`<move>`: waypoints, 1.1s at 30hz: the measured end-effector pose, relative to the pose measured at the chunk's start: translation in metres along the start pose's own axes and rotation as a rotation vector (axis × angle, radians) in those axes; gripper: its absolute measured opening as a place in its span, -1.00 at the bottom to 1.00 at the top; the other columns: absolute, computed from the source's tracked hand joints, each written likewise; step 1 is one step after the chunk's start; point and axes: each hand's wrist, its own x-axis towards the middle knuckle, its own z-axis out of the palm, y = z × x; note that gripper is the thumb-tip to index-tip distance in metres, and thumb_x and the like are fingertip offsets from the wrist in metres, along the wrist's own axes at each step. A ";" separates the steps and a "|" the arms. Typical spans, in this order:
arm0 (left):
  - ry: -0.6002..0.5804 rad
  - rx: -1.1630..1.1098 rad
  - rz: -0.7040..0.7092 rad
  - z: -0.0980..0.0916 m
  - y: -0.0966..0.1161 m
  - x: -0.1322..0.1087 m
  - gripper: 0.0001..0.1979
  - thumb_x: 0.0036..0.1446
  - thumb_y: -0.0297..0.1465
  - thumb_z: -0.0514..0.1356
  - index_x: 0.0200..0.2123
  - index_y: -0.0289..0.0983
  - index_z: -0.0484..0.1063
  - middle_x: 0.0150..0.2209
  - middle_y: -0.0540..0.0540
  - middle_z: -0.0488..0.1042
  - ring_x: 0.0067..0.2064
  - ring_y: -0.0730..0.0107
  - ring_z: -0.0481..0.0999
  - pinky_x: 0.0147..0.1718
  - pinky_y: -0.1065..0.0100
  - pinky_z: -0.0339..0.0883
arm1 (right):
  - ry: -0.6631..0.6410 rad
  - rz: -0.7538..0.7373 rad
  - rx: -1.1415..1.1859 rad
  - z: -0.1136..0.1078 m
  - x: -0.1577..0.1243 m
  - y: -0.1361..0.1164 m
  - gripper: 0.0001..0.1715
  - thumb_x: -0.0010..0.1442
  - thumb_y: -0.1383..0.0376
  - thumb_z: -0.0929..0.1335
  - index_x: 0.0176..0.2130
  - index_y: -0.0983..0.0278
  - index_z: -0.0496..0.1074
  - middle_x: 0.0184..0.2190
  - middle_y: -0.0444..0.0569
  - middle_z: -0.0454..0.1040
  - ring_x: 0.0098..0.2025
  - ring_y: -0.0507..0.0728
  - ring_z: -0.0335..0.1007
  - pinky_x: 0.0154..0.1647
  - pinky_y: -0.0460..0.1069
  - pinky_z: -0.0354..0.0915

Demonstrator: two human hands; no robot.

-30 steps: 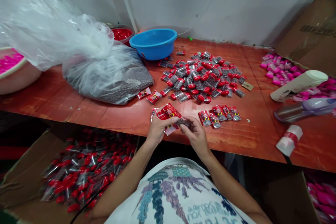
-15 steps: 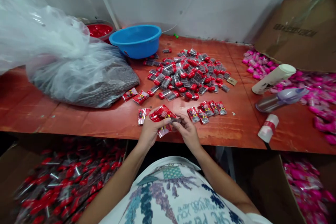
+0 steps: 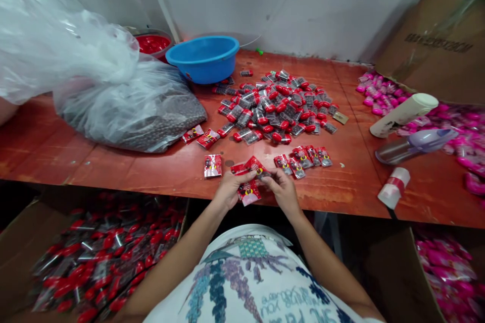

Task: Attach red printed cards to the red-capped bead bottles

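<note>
At the front edge of the red-brown table, my left hand is closed on a small stack of red printed packets. My right hand pinches the right end of the same stack, where something small and dark shows between its fingers. One loose red packet lies just left of my hands. A short row of red packets lies to the right. Behind them is a heap of several clear tubes with red caps.
A large clear plastic bag of dark pellets fills the left. A blue basin and a bowl of red caps stand at the back. Pink items, bottles and a cardboard box are right. Boxes of filled tubes sit below.
My hands and the packet stack have drawn slightly toward me at the table edge. One red packet now lies alone to their left. The view has shifted a little.
</note>
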 end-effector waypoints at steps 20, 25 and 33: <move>0.164 -0.305 0.154 -0.015 0.012 0.002 -0.82 -0.11 -0.63 0.30 -0.36 -0.35 0.48 -0.37 -0.11 0.57 -0.34 0.37 0.57 -0.31 0.40 0.46 | -0.207 -0.141 -0.122 0.050 0.020 -0.007 -0.62 0.21 0.21 0.28 0.02 0.18 0.39 -0.19 -0.06 0.50 -0.36 0.04 0.40 -0.40 -0.09 0.34; 0.266 -0.275 0.240 -0.031 0.023 0.000 -0.76 -0.19 -0.64 0.34 -0.37 -0.35 0.47 -0.41 -0.06 0.56 -0.39 0.35 0.56 -0.31 0.32 0.48 | -0.198 -0.353 -0.515 0.035 0.076 -0.011 -0.66 0.27 0.23 0.22 -0.02 0.21 0.43 -0.18 0.00 0.50 -0.15 0.14 0.42 -0.11 0.03 0.32; 0.237 -0.289 0.247 -0.030 0.027 0.002 -0.77 -0.23 -0.65 0.36 -0.42 -0.37 0.47 -0.42 -0.06 0.55 -0.40 0.41 0.55 -0.33 0.37 0.48 | -0.139 -0.524 -1.185 0.038 0.101 -0.002 -0.68 0.25 0.17 0.29 -0.10 0.33 0.42 -0.02 0.21 0.38 -0.09 0.28 0.31 -0.03 0.15 0.23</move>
